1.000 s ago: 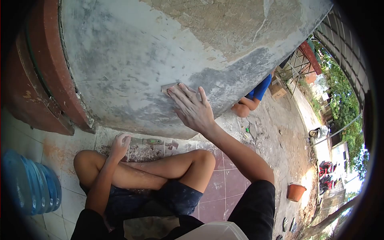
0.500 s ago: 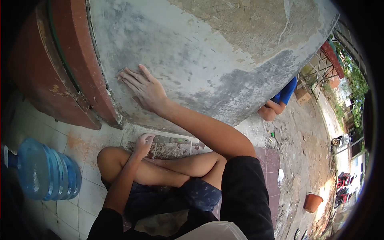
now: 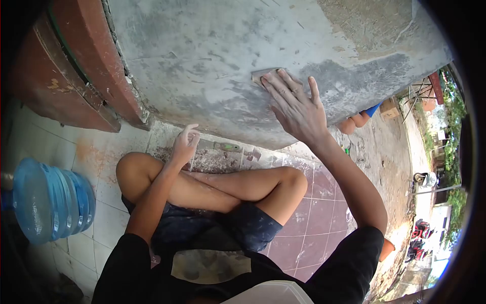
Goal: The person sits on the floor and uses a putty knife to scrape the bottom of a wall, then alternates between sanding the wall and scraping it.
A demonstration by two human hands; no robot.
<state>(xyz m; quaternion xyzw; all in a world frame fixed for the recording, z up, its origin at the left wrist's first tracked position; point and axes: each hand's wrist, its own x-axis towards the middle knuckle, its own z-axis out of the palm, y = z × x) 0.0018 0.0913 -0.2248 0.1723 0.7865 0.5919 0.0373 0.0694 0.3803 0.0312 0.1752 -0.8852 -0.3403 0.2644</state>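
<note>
My right hand [image 3: 296, 107] is pressed flat against a grey plastered wall [image 3: 212, 55], fingers spread over a small piece of sandpaper [image 3: 262, 74] that pokes out beyond the fingertips. My left hand [image 3: 184, 145] rests loosely over my bent knee, fingers half curled, holding nothing. I sit cross-legged on the tiled floor [image 3: 314, 202] right at the wall's foot. A green-handled tool [image 3: 223, 147] lies on the floor just beyond my left hand.
A blue water jug [image 3: 50, 197] lies on its side at my left. A reddish-brown door frame [image 3: 76, 66] borders the wall on the left. Another person in a blue shirt [image 3: 372, 109] crouches behind the wall's corner. Parked motorbikes [image 3: 420, 238] stand far right.
My right hand has swept with the sandpaper from the wall's left edge by the door frame back to the right. My left hand has stayed on the knee.
</note>
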